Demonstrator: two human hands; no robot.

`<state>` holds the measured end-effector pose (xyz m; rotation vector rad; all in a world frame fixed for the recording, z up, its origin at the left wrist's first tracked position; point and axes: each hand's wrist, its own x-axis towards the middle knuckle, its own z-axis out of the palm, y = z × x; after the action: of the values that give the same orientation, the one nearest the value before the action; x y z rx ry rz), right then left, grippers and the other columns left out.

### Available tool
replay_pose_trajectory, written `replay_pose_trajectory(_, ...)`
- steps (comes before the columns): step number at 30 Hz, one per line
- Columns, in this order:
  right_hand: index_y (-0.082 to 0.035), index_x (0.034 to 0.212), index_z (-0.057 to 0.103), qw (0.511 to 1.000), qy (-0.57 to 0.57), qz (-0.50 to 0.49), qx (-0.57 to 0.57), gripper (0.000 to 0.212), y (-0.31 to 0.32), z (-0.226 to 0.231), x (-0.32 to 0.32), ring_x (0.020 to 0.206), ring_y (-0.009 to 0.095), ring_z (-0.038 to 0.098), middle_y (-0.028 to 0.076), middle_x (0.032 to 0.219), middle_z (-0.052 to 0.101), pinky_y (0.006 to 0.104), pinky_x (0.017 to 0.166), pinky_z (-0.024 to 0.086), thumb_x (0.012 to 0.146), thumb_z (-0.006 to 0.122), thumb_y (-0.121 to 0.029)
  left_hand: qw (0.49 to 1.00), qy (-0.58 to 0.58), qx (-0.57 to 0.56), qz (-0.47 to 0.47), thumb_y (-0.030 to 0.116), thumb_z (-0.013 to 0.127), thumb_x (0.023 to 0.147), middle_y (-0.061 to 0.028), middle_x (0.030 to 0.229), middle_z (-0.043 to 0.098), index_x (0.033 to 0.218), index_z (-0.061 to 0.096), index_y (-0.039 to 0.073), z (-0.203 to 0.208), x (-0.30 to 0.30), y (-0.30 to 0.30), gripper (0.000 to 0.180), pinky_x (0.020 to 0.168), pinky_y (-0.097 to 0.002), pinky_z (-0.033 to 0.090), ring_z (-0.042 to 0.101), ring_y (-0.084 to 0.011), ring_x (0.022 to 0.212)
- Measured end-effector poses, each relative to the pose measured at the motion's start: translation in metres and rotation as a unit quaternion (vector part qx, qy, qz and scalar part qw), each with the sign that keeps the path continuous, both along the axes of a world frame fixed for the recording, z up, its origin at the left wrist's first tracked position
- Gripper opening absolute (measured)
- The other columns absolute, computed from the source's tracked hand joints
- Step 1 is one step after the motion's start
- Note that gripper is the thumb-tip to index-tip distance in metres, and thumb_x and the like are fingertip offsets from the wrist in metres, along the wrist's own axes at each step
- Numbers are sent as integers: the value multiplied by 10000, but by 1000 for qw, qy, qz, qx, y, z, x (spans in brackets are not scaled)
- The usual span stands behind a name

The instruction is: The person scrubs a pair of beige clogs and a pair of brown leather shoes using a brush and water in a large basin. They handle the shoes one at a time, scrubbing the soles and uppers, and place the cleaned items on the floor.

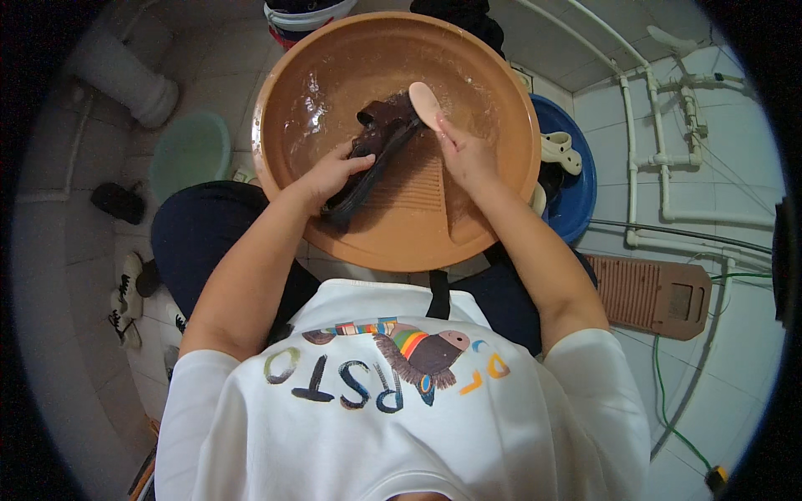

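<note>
A dark brown sandal (386, 138) is tilted over the large orange-brown basin (276, 159), which holds water. My left hand (338, 171) is closed around the sandal's near left side, with the thumb on top. In my right hand (464, 154) is a pale pink scrubbing brush (425, 103), gripped by its handle. The brush's oval head is at the sandal's far end; its bristles are hidden, so I cannot tell whether they touch. Below the sandal, a ridged washboard surface (413, 188) is moulded into the basin.
Right of the basin, a blue tub (582, 188) holds cream clogs (560, 152) and dark footwear. A brown washboard (652, 292) lies farther right, near white pipes (632, 150) and a green cord (664, 401). On the left are a pale green basin (192, 150) and several shoes (127, 288).
</note>
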<state>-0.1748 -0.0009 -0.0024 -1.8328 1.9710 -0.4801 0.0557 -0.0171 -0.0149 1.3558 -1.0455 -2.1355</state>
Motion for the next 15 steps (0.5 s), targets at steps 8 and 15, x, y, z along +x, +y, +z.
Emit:
replay_pose_trajectory(8,-341,1192,533,996,-41,61,-53,336,-3,-7,16,732,296,613,147,819,616,378,650,477,860,538,-287,998,35,29,46,243,558,859,-63,901,596,1152,508,111,2,5,-2,325,618,-263,468,573,-142,727)
replay_pose_trajectory(15,-314,1210,520,980,56,173,-82,357,28,-3,50,711,316,592,143,757,591,403,637,482,853,523,-333,996,17,24,80,246,564,853,-60,871,589,1181,495,136,-16,10,-7,352,584,-306,472,566,-171,735)
